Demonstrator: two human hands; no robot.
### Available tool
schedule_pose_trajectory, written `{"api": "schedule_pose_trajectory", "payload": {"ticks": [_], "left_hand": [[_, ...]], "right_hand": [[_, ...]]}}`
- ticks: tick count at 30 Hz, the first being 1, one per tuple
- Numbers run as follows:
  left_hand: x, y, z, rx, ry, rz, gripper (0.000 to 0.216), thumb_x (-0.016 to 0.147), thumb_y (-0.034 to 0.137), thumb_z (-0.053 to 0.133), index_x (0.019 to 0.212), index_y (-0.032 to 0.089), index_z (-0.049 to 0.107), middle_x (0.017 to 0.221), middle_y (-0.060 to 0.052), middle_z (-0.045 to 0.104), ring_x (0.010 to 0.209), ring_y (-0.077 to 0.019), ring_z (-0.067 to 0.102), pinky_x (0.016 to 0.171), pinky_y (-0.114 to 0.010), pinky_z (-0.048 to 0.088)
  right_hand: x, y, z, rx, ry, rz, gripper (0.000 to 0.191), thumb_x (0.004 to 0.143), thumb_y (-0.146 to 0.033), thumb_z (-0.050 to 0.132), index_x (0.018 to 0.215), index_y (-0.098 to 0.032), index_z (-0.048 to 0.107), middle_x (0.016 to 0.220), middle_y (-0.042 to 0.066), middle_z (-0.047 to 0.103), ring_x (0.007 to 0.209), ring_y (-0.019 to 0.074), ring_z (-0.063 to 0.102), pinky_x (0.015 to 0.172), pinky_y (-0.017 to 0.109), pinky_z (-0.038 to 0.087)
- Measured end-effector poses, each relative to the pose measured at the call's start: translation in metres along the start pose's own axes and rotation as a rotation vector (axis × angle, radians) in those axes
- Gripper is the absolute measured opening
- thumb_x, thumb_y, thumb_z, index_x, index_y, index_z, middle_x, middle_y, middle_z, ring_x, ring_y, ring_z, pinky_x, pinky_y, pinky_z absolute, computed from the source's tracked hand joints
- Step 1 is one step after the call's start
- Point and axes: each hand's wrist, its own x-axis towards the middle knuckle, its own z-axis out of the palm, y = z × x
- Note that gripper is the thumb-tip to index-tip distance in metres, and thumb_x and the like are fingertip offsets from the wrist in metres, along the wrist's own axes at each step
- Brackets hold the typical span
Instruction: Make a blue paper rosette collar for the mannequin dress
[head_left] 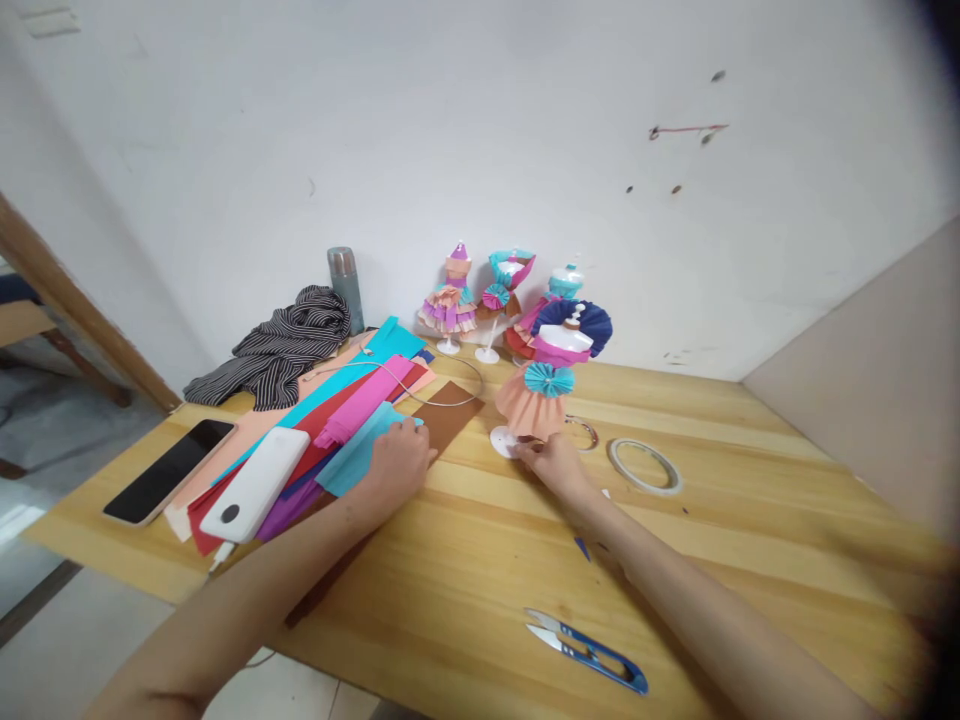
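1. blue-handled thread snips [589,652] lie nearest on the pale wooden table [750,520];
2. left hand [399,462], fingers together and gripping nothing, rests on a soft teal crepe sheet [352,462] atop fanned coloured strips [330,405];
3. right hand [553,462] touches the doll stand [551,385] at its round white base [504,441]; finger grip unclear;
4. its pleated paper dress looks light and crushable; the stiff base seems the safer hold.

Only one camera is here, worn on the person's head. It looks forward and down across the wooden counter [465,560] at the paper-dressed doll [551,385], which stands near the picture's middle. The white wall [525,120] rises behind the doll. The view is near: the person's arms [300,570] enter from below the doll.
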Motion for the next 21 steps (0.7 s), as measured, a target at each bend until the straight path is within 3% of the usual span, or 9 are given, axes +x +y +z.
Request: {"api": "schedule_pose_trajectory", "payload": {"ticks": [4,7,10,14,17,21], "left_hand": [[0.007,-0.021,0.005,-0.034,-0.003,-0.11,0.028,0.091,0.031,0.047,0.104,0.009,0.058,0.103,-0.021,0.062,0.095,-0.0312,0.061,0.076,-0.038,0.046],[0.011,-0.036,0.01,-0.118,-0.032,-0.124,0.015,0.089,0.02,0.047,0.092,0.011,0.059,0.093,-0.017,0.065,0.088,-0.0281,0.062,0.073,-0.036,0.044],[0.017,-0.047,0.006,-0.26,-0.026,-0.102,0.012,0.085,0.016,0.048,0.076,0.016,0.056,0.081,-0.01,0.063,0.081,-0.0232,0.058,0.069,-0.032,0.041],[0.019,-0.066,-0.021,-0.543,-0.004,-0.024,0.02,0.078,0.025,0.055,0.061,0.019,0.047,0.063,0.001,0.046,0.066,-0.0155,0.047,0.059,-0.026,0.033],[0.013,-0.081,-0.045,-0.805,-0.038,0.019,0.03,0.08,0.038,0.056,0.061,0.019,0.044,0.058,0.004,0.039,0.057,-0.0114,0.041,0.053,-0.023,0.031],[-0.004,-0.085,-0.058,-1.097,-0.113,0.037,0.04,0.08,0.056,0.055,0.079,0.016,0.054,0.067,0.0,0.055,0.06,-0.0132,0.053,0.058,-0.025,0.042]], "right_hand": [[-0.029,-0.01,-0.025,0.084,-0.165,0.005,0.018,0.074,-0.027,0.059,0.075,-0.014,0.071,0.058,0.003,0.064,0.044,0.0123,0.051,0.044,0.024,0.037],[-0.057,-0.027,-0.038,0.131,-0.317,0.027,0.022,0.074,-0.03,0.06,0.08,-0.013,0.072,0.046,-0.002,0.054,0.038,0.0099,0.045,0.04,0.022,0.034],[-0.079,-0.049,-0.039,0.214,-0.574,0.093,0.022,0.076,-0.03,0.061,0.087,-0.013,0.069,0.051,-0.002,0.054,0.042,0.0108,0.05,0.041,0.021,0.037],[-0.089,-0.069,-0.032,0.247,-0.749,0.034,0.012,0.076,-0.024,0.064,0.083,-0.015,0.068,0.059,-0.001,0.057,0.051,0.0121,0.057,0.045,0.021,0.039],[-0.085,-0.075,-0.025,0.276,-0.833,-0.018,0.011,0.077,-0.023,0.064,0.085,-0.015,0.068,0.062,-0.001,0.058,0.053,0.0122,0.059,0.046,0.021,0.038],[-0.077,-0.082,-0.007,0.418,-0.827,0.009,0.031,0.079,-0.03,0.066,0.106,-0.015,0.066,0.08,0.004,0.065,0.061,0.0134,0.061,0.049,0.023,0.044]]}}
